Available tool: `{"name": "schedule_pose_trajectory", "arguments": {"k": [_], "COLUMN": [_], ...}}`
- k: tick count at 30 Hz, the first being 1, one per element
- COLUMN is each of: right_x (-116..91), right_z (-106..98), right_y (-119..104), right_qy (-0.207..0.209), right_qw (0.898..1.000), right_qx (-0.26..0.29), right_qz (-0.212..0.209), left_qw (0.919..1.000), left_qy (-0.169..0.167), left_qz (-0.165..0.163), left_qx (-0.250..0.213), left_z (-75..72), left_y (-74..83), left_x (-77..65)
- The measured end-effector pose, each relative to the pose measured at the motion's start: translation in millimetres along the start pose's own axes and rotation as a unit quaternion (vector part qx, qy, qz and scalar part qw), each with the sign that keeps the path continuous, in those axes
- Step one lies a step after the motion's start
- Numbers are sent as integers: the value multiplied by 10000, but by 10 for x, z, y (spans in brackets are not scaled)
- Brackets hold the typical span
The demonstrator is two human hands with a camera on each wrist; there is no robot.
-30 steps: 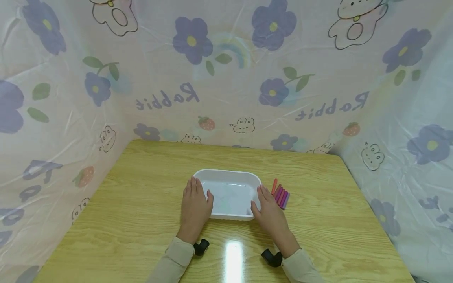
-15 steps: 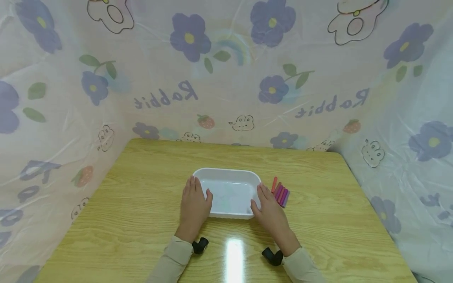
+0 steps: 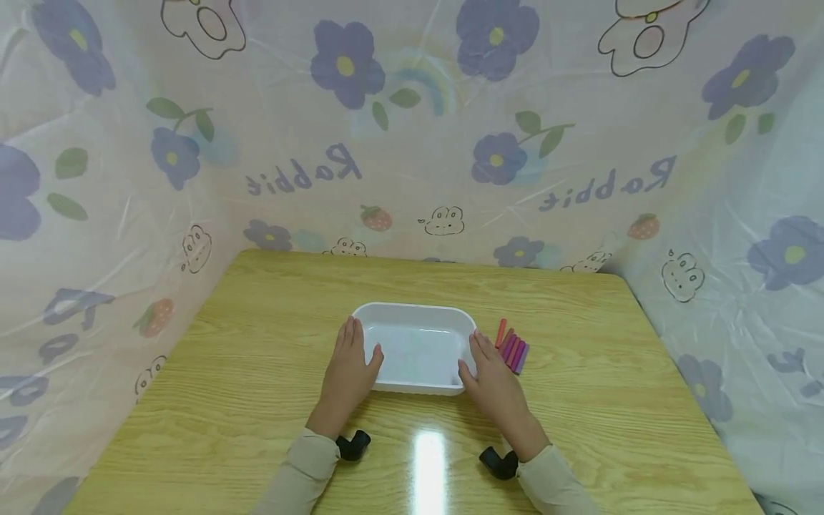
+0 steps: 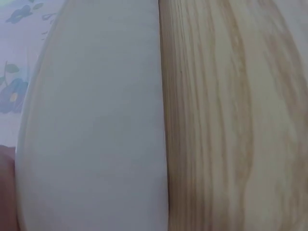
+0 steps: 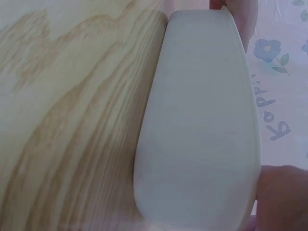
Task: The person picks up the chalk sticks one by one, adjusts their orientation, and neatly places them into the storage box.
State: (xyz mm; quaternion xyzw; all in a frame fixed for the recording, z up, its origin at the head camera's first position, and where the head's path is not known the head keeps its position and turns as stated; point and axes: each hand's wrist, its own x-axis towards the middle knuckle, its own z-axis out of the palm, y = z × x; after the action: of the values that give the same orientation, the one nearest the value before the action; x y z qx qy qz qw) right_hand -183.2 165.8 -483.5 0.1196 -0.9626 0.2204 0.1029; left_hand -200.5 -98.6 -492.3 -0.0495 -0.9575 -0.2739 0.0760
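Observation:
A white rectangular tray (image 3: 415,350) with rounded corners sits on the wooden table in the head view, nothing in it. My left hand (image 3: 347,365) lies along its left end, fingers straight at the rim and thumb over the near left corner. At the right end, my right hand (image 3: 494,379) has its fingers extended along the rim, its thumb pointing over the tray. In the left wrist view the tray's outer wall (image 4: 96,115) fills the left half. The right wrist view shows the wall (image 5: 197,120) with a thumb (image 5: 283,192) right at the rim.
Just right of the right fingertips lie several red, pink and purple sticks (image 3: 513,350) on the table (image 3: 270,315). A patterned cloth (image 3: 418,172) hangs around the back and both sides. Black curved pieces (image 3: 354,445) jut from both cuffs.
My left hand has shifted slightly left, its thumb nearer the tray's left end. The right hand and tray keep their places; the head view has tilted slightly.

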Motion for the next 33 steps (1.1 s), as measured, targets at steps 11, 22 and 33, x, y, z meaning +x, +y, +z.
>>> {"name": "schedule_pose_trajectory", "arguments": {"k": [11,22,33], "right_x": [5,5,19], "right_z": [-30,-25,-10], "right_y": [39,48,44], "right_qy": [-147,-42,-35], "right_qw": [9999,10000,9999], "right_qx": [45,-4,-3], "right_qz": [-4,-69,-135], "left_qw": [9964,9881,9942], "left_qy": [-790,-1061,-602], "left_qz": [306,1017,548], "left_qx": [-61,447,707], "left_z": [-121,-199,-166], "left_y": [-97,-143,-125], "left_x": [-24,-51,-143]}}
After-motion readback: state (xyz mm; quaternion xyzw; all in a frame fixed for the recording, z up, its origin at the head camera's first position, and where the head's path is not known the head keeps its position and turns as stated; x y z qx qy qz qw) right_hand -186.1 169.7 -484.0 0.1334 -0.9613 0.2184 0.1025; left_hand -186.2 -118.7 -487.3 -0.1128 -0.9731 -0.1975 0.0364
